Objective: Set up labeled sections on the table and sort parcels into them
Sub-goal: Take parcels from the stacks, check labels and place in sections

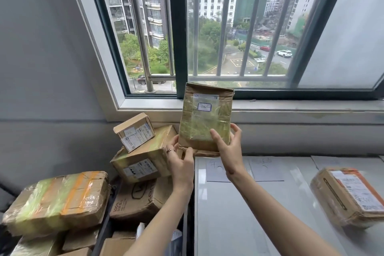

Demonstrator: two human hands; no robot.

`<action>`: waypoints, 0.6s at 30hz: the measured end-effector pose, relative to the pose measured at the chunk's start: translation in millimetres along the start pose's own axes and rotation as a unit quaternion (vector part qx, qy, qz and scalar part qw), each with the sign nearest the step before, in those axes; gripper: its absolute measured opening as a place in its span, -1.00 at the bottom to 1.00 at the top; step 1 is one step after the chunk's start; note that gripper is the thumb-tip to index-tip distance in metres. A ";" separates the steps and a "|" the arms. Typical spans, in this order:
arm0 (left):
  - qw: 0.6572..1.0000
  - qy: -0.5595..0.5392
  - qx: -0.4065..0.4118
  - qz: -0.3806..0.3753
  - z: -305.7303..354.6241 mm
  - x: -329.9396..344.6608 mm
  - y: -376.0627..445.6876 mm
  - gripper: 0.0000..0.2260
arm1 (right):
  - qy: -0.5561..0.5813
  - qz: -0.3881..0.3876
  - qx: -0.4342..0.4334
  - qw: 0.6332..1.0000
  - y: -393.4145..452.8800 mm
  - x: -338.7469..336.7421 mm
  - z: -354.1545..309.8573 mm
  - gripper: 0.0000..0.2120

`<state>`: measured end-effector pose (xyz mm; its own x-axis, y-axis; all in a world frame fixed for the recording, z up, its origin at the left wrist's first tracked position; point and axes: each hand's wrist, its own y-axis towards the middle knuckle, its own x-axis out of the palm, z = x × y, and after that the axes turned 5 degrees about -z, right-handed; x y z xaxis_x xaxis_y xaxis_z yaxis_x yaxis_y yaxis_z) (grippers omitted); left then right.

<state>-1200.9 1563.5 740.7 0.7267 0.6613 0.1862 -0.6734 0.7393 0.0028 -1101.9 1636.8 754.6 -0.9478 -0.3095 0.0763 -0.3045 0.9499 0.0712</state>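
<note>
A flat brown cardboard parcel [204, 118], wrapped in clear tape with a small white label on its face, is held upright in front of the window sill. My left hand [180, 157] grips its lower left corner and my right hand [227, 144] holds its lower right edge. Below it lies the white table [239, 214], where two white paper label sheets [266, 169] lie at the far edge. One more taped parcel [349, 195] with an orange-edged shipping label rests on the table's right side.
Left of the table is a pile of several cardboard parcels [141, 160], with a large taped one [58, 201] at the front left. A barred window [207, 27] and its sill run along the back wall.
</note>
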 end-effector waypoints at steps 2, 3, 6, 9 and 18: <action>1.000 0.011 0.005 -0.007 -0.2 10.5 -10.0 -0.51 | -0.003 0.007 -0.009 1.000 -6.5 -15.7 -0.3 -0.45; 1.000 0.017 0.004 -0.011 -0.1 16.4 -14.5 -0.48 | -0.007 0.008 -0.011 1.000 -8.8 -24.1 -0.8 -0.45; 0.999 0.048 -0.003 -0.019 0.2 35.5 -28.9 -0.37 | -0.011 0.016 -0.005 1.000 -14.1 -50.5 -3.3 -0.44; 0.998 0.060 0.000 -0.020 1.5 55.9 -44.4 -0.34 | -0.014 0.012 -0.009 1.000 -18.3 -79.0 -6.1 -0.41; 0.996 0.062 -0.038 -0.052 1.7 123.7 -70.7 -0.34 | -0.009 -0.025 -0.019 0.999 -32.8 -166.4 -3.8 -0.29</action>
<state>-1063.7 1592.7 765.3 0.8059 0.5883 0.0666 -0.5854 0.8086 -0.0598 -933.9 1657.1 743.3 -0.9332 -0.3553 0.0545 -0.3479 0.9309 0.1113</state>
